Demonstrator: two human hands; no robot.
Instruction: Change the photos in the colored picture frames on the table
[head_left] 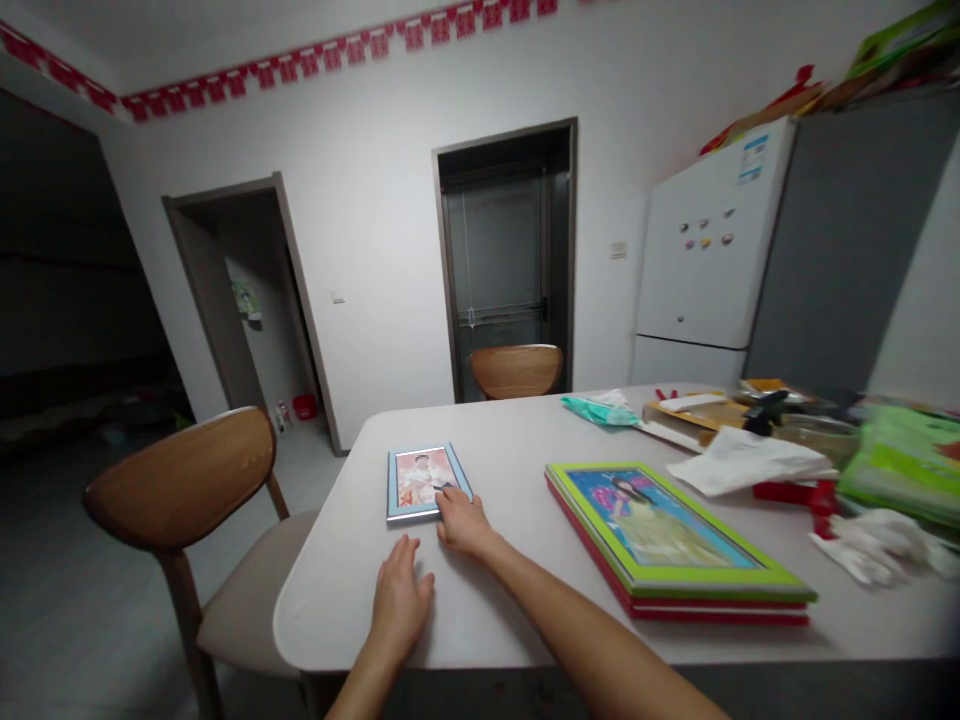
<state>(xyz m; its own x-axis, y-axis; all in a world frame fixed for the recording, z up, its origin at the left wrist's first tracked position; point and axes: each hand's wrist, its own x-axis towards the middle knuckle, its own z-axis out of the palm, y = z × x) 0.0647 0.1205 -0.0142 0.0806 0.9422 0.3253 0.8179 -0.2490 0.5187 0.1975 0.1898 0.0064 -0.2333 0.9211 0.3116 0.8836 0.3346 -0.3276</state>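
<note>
A small blue-framed photo (420, 480) lies flat on the white table (517, 450). My right hand (463, 524) reaches to its near right corner, fingers closed on the frame's edge. My left hand (400, 592) rests flat on the tabletop just in front of the photo, fingers stretched out and together, holding nothing. To the right lies a stack of large picture frames (675, 540), the top one green-edged, with a red one beneath.
Wooden chairs stand at the table's left (180, 480) and far side (516, 368). Papers, a white cloth (750, 458), green packets (907, 460) and clutter fill the table's right end. A white fridge (712, 260) stands behind. Two dark doorways open in the back wall.
</note>
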